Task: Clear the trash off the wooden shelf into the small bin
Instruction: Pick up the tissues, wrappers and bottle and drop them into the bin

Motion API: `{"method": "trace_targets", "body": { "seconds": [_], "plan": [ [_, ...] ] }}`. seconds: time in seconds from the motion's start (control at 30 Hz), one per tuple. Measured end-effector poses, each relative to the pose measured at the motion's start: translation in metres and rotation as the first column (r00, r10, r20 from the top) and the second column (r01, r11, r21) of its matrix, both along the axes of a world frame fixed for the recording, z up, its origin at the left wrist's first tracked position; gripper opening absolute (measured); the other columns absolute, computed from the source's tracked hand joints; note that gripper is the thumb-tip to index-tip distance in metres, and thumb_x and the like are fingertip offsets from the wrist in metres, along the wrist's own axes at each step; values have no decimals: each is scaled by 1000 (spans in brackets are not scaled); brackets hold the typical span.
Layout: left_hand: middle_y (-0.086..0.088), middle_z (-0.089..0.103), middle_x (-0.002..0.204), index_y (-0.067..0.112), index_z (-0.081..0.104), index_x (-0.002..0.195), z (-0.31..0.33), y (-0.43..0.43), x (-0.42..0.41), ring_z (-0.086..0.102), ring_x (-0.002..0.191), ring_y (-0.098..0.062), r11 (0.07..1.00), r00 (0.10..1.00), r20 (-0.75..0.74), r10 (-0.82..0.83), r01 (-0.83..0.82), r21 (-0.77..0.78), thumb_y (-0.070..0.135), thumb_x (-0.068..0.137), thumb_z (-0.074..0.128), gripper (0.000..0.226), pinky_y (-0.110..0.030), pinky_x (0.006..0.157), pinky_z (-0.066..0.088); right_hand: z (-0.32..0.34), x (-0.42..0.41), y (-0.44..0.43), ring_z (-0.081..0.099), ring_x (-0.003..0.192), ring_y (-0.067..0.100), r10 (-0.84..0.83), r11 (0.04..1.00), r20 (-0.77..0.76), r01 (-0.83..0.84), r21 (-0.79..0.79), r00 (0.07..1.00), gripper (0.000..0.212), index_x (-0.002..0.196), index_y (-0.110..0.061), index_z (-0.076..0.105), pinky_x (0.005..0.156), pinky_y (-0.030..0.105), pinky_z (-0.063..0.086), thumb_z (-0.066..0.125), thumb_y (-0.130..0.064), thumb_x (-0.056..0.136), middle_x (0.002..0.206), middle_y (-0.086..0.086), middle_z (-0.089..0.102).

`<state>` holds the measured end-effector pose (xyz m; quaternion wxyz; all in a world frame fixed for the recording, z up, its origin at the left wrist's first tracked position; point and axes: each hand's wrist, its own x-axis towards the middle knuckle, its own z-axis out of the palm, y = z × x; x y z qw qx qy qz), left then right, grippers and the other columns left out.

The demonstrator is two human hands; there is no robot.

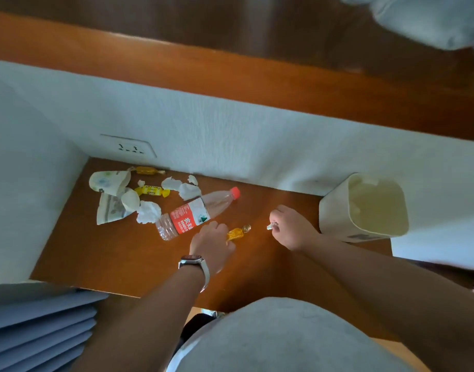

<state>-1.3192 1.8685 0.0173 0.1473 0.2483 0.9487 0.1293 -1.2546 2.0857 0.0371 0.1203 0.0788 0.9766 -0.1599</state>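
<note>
Left hand [211, 241] grip closed on orange candy wrapper [237, 232] over wooden shelf [118, 253]. Right hand [289, 226] grip pinching small white scrap [270, 226], just left of small bin [364, 208]. Bottle [193, 214], tissues [148, 212], wrappers lie far left.

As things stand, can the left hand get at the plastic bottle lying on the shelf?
Probably yes. The left hand sits right beside the plastic bottle with nothing between them, but its fingers already pinch an orange candy wrapper, which it would likely need to drop first.
</note>
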Motion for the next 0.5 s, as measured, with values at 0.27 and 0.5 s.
{"method": "trace_targets", "body": {
  "seconds": [0.27,0.5],
  "plan": [
    [3,69,103,19,70,102,30,27,0,64,84,-14,986,995,-83,-51,63,154,33,85,70,22,-21,69,54,38,10,13,55,85,22,-136,987,-107,125,-100,985,6,90,-5,63,74,31,46,59,-9,88,96,7,58],
    [14,57,94,29,65,109,62,65,-5,53,79,-7,942,970,-119,-211,234,241,42,89,58,24,-24,67,50,96,30,42,51,87,15,-277,960,-278,251,-126,920,8,94,-7,65,70,20,34,59,-10,90,101,3,58]
  ]
}}
